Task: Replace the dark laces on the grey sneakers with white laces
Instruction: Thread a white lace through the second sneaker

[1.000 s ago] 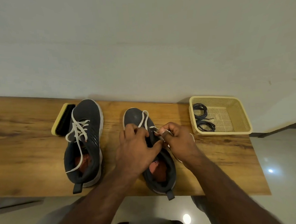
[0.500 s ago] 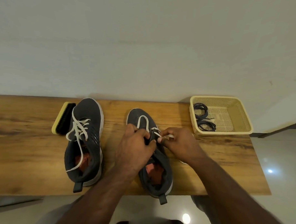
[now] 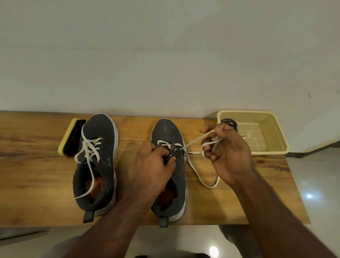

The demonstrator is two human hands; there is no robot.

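Observation:
Two grey sneakers stand side by side on the wooden table, toes toward the wall. The left sneaker carries a loosely threaded white lace. The right sneaker has a white lace through its front eyelets. My left hand grips the right sneaker's upper around the eyelets. My right hand is off to the right of the shoe and grips the white lace, which runs taut from the eyelets to its fingers. A slack loop of the lace lies on the table below that hand. Dark laces lie coiled in the basket, partly hidden by my right hand.
A cream plastic basket stands at the table's right end. A shoe brush with a yellow back lies against the left sneaker's toe. The wall runs along the table's far edge. Shiny floor shows to the right and in front.
My right hand has pulled away to the right, drawing the white lace out taut from the eyelets. The left hand stays gripping the right sneaker, which has shifted slightly.

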